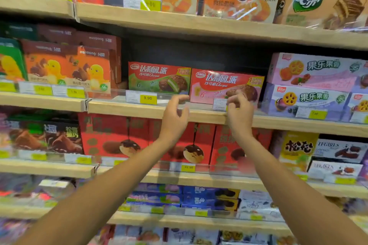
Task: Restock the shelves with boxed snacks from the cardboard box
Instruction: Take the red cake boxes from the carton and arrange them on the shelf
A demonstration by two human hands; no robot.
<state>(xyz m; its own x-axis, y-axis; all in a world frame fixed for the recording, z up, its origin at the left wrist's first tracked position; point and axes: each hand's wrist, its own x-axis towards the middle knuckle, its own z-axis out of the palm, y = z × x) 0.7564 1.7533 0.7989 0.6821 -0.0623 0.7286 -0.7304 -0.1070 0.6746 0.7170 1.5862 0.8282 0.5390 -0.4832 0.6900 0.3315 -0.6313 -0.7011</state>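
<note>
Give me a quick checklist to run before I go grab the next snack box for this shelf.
1. Left hand empty: ok, fingers open.
2. Right hand empty: ok, holds no box.
3. Pink pie box upright, facing out: ok.
4. Green pie box beside it, upright: ok.
5. Room above both pie boxes for stacking: ok, dark gap under the upper shelf.
6. Cardboard box within reach: cannot tell, not in view.

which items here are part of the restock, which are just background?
In play:
green pie box
pink pie box
left hand, empty
right hand, empty
shelf edge

Background:
orange duck boxes
purple fruit boxes
red puff boxes
</note>
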